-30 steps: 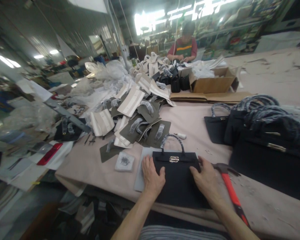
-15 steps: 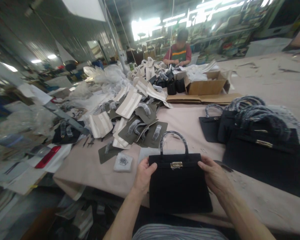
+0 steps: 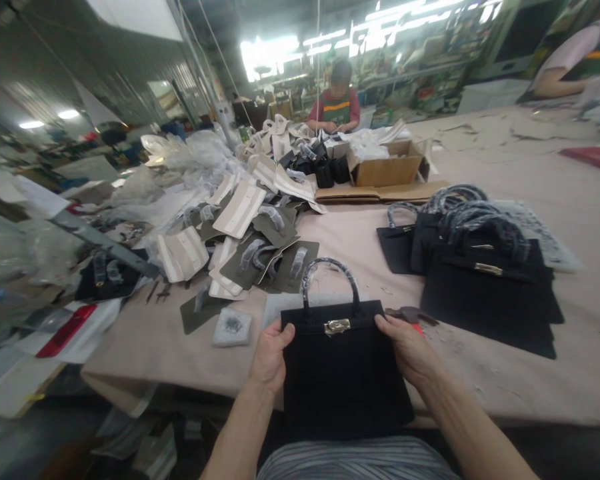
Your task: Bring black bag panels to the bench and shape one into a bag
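Observation:
A flat black handbag panel (image 3: 343, 383) hangs upright in front of me at the table's near edge. It has one arched handle (image 3: 354, 279) wrapped in clear plastic and a gold-coloured clasp (image 3: 337, 326) at the top middle. My left hand (image 3: 270, 353) is closed on its upper left edge, thumb on the front face. At the upper right corner my right hand (image 3: 407, 343) pinches it the same way; the fingers behind are hidden. Just beyond the right hand lies a hammer (image 3: 411, 315), partly covered by that hand. A small white wrapped block (image 3: 232, 327) sits left of the panel.
To the right lies a stack of similar black panels (image 3: 487, 300) with wrapped handles. At left spreads a heap of olive and cream pieces (image 3: 240, 210). A cardboard box (image 3: 387, 170) stands farther back. Co-workers (image 3: 336, 103) sit across the table and at far right.
My view has turned right, so the table's contents shift left. The hammer and its red part show more beside my right hand. Both hands keep their hold on the panel.

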### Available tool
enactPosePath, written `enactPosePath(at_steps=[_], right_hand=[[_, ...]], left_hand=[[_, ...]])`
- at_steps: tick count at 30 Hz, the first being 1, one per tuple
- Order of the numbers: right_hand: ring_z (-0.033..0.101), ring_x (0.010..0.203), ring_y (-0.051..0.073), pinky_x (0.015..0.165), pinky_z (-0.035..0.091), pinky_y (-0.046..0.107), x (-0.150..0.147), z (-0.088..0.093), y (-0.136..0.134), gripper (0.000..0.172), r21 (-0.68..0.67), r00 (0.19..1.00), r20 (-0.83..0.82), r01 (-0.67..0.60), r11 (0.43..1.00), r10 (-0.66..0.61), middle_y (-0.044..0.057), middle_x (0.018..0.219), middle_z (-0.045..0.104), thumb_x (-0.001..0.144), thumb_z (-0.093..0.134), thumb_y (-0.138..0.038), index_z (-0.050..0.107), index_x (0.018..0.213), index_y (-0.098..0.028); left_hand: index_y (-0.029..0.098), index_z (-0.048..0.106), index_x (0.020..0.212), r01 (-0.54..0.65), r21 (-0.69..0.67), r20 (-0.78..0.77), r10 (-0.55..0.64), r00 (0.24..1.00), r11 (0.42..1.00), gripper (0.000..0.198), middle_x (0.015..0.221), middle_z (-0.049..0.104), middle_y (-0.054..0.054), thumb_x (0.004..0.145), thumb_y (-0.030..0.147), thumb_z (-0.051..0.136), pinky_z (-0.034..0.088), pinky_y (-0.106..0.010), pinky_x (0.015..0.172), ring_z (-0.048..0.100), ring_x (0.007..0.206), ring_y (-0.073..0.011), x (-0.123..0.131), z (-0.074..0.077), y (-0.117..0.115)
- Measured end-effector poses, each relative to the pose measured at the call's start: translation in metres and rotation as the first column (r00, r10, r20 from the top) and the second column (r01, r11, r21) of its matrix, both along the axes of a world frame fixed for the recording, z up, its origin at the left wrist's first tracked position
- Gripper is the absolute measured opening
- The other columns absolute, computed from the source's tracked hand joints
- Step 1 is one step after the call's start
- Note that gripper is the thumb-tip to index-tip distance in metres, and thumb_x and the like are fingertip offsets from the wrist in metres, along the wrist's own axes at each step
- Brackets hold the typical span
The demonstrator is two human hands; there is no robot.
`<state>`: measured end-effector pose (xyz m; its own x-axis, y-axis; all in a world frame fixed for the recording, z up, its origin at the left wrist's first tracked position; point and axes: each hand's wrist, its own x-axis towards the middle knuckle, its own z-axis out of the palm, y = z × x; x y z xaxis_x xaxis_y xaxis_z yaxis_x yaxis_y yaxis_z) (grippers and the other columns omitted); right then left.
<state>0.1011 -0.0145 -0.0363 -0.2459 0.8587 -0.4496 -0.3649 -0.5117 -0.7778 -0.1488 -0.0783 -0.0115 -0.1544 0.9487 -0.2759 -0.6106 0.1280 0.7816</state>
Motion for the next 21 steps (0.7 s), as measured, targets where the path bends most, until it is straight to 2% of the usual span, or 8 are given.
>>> enactPosePath(at_steps=[4,11,15,21], right_hand=[[0.071,0.093,0.028,0.097,0.056,0.04,-0.002,-0.006,-0.002,0.049,0.056,0.998,-0.046,0.045,0.997,-0.042,0.008,0.092,0.076,0.054,0.097,-0.049,0.076,0.085,-0.018],[0.07,0.1,0.029,0.098,0.055,0.043,0.0,-0.007,-0.005,0.045,0.094,0.991,-0.129,-0.013,0.995,0.025,0.008,0.097,0.076,0.059,0.096,-0.046,0.077,0.091,-0.02],[0.07,0.098,0.03,0.093,0.057,0.043,0.002,-0.004,-0.007,0.046,0.154,0.993,-0.11,-0.022,0.988,0.04,0.007,0.096,0.076,0.06,0.095,-0.043,0.076,0.095,-0.02],[0.071,0.089,0.025,0.08,0.058,0.035,0.005,-0.007,-0.011,0.042,0.248,0.994,-0.069,-0.066,0.967,0.086,0.005,0.099,0.075,0.07,0.09,-0.04,0.074,0.104,-0.021]], left_hand=[[0.013,0.076,0.104,0.041,-0.004,0.002,-0.041,0.999,0.999,0.048,0.102,0.076,-0.011,0.066,0.039,0.093,0.052,-0.046,0.104,0.067,0.111,-0.0328,-0.001,-0.002,0.0],[0.013,0.076,0.096,0.052,-0.047,-0.017,-0.053,0.998,0.998,0.048,0.097,0.076,-0.012,0.062,0.042,0.094,0.052,-0.049,0.103,0.067,0.111,-0.0358,0.002,-0.011,-0.003],[0.014,0.076,0.093,0.048,-0.071,0.011,-0.048,0.999,0.996,0.049,0.099,0.076,-0.011,0.059,0.043,0.096,0.053,-0.049,0.103,0.067,0.111,-0.0357,0.005,-0.016,-0.004],[0.013,0.076,0.101,0.03,-0.03,-0.023,-0.03,0.999,0.999,0.049,0.1,0.076,-0.011,0.064,0.04,0.094,0.053,-0.046,0.103,0.068,0.11,-0.0338,0.002,-0.019,-0.005]])
